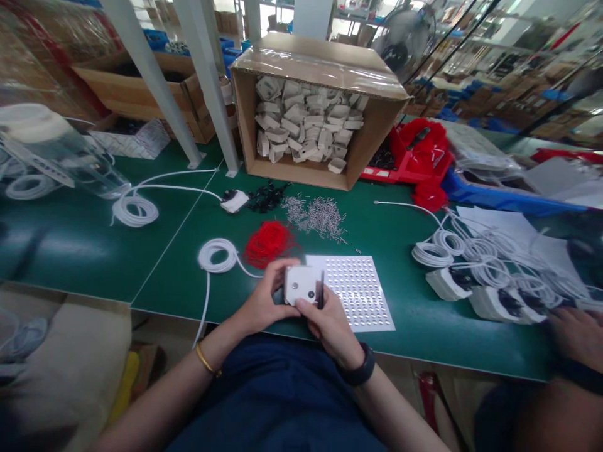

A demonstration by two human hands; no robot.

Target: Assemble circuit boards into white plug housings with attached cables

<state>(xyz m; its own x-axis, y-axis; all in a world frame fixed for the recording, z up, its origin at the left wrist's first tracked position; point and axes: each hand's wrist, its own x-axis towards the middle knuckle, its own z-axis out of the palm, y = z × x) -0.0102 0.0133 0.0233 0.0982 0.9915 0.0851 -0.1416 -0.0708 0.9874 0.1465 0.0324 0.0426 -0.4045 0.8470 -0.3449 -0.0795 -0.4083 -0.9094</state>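
Observation:
A white plastic housing (298,279) sits between my two hands above the table's near edge. My left hand (266,301) is closed round its left side, thumb below and fingers above. Two small round spots, one grey and one dark, show on its face. My right hand (332,323) rests its thumb against the lower edge by the dark spot. A slim dark tool (322,290) stands up from the right fingers; its exact kind cannot be made out. Just right lies a white sheet (348,323) bearing rows of small shiny round pads. A white cable (245,270) runs behind my left hand from a coil (207,257).
Behind lie red ties (268,243), metal pins (323,216), black parts (268,196) and a cardboard box (330,69) of white housings. Coiled cables and finished-looking units (447,284) lie right, near another person's hand (577,333). A clear container (70,154) lies left.

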